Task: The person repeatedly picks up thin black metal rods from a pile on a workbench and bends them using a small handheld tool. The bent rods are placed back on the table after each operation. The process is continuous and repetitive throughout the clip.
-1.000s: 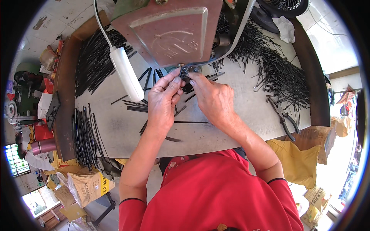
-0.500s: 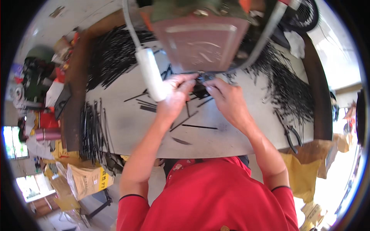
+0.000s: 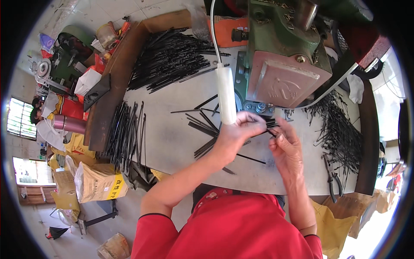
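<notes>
My left hand [image 3: 243, 129] is closed round several thin black rods [image 3: 271, 123], pinching them just in front of the machine's base. Close by on the right, my right hand [image 3: 285, 144] has its fingers bent and its thumb at the rods' other ends; its fingertips are partly blurred. The green machine [image 3: 282, 32] with a dull pink cover plate [image 3: 282, 80] stands just beyond both hands. A small metal fixture [image 3: 260, 107] shows at its foot. Loose black rods [image 3: 202, 126] lie on the table beside my left hand.
A white lamp tube [image 3: 226, 93] hangs over my left wrist. Black rods are heaped at the back left [image 3: 172, 56], left edge [image 3: 125, 134] and right [image 3: 338, 129]. Pliers [image 3: 331, 179] lie near the right front edge. A raised brown border [image 3: 116, 71] flanks the table's left side.
The view has swung left, so the machine appears farther right. My hands have drawn back from the machine's foot, and the rods between them now show.
</notes>
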Tool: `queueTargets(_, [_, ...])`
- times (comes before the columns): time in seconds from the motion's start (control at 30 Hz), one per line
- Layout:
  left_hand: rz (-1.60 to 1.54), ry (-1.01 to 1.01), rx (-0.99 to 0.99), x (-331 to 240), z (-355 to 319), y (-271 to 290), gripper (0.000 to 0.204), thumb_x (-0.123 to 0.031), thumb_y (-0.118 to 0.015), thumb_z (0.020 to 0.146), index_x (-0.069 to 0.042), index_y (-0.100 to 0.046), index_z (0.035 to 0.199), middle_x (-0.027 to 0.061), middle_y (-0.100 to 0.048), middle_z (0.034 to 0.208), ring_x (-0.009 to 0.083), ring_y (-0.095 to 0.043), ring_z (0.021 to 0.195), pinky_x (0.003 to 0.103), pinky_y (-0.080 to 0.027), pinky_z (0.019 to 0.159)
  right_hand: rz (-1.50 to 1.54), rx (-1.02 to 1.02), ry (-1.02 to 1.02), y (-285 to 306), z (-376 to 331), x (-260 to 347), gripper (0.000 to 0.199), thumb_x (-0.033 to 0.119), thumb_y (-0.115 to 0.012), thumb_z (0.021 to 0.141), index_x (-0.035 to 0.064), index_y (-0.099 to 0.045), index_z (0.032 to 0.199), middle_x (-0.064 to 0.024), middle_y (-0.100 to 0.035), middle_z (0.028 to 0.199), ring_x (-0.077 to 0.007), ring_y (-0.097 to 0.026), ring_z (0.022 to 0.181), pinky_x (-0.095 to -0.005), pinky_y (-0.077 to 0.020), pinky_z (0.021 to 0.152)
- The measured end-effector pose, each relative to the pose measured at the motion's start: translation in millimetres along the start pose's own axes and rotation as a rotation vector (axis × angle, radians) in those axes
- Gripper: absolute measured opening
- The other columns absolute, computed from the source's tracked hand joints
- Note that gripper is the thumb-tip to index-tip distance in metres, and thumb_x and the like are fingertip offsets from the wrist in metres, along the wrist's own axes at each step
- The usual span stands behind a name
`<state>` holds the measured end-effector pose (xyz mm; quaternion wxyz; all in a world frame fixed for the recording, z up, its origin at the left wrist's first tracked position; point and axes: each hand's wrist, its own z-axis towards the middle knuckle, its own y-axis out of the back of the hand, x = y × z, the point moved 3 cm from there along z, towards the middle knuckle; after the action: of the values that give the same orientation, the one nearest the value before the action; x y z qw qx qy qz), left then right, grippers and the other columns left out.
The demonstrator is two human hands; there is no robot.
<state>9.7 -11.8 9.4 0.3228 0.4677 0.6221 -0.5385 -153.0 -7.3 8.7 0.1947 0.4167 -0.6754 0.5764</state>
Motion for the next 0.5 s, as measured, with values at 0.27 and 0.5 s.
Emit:
queueTargets(0.27, [1.143, -0.918, -0.54, -54, 76, 68, 0.008, 0.0, -0.059, 0.079, -0.003, -0.066, 0.083, 0.0106, -0.059, 0.071, 0.0231, -0.058, 0.064, 0.034, -0.048, 0.062, -0.952, -0.158, 0.323, 6, -31, 37, 0.041, -0.004, -0.06, 0.08, -0.0008, -0.055, 0.121, -0.0059, -0.058, 0.077, -0.0195, -0.057, 0.064, -0.029, -0.0486, 0.059])
queueTargets(0.5, [1.56, -0.546, -0.62, -49, 133, 89, 0.019, -0.014, -0.062, 0.072, 0.0, -0.063, 0.085, 0.0134, -0.054, 0.095, 0.0293, -0.051, 0.095, 0.039, -0.043, 0.075, -1.671, 0.306, 0.815, -23, -50, 20, 0.056, -0.005, -0.062, 0.073, 0.0023, -0.051, 0.127, -0.0098, -0.053, 0.075, -0.0242, -0.055, 0.059, -0.0346, -0.0482, 0.054])
